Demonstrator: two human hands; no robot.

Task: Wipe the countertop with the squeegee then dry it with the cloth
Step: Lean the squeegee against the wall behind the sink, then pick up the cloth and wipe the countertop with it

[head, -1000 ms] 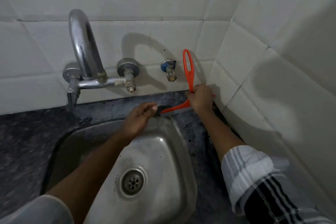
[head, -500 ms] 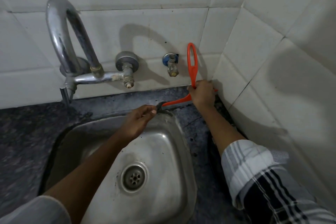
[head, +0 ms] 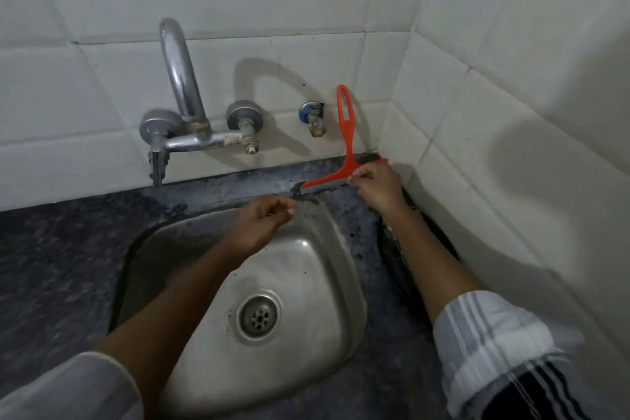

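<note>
Pinching the head of the squeegee (head: pixel 344 150), the right hand (head: pixel 376 186) holds it at the back corner of the tabletop (head: pixel 61 249), where the two tiled walls (head: pixel 272 10) meet. Its fingers (head: pixel 359 174) are pressed together on the right end of the red crossbar. The blade runs down and to the left, with its far end at the tabletop just behind the sink (head: pixel 306 283) rim. The looped handle stands nearly upright against the back wall, just right of a small valve (head: pixel 313 118).

The left hand (head: pixel 262 218) hovers over the sink's back rim, fingers loosely curled with thumb and forefinger close together. It sits just beside the blade's dark left tip; whether it touches or pinches that tip cannot be told.

A tap (head: pixel 184 95) rises from the back wall left of the valve. The drain (head: pixel 259 317) shows in the basin between the forearms. A striped sleeve (head: pixel 494 351) covers the right arm.
</note>
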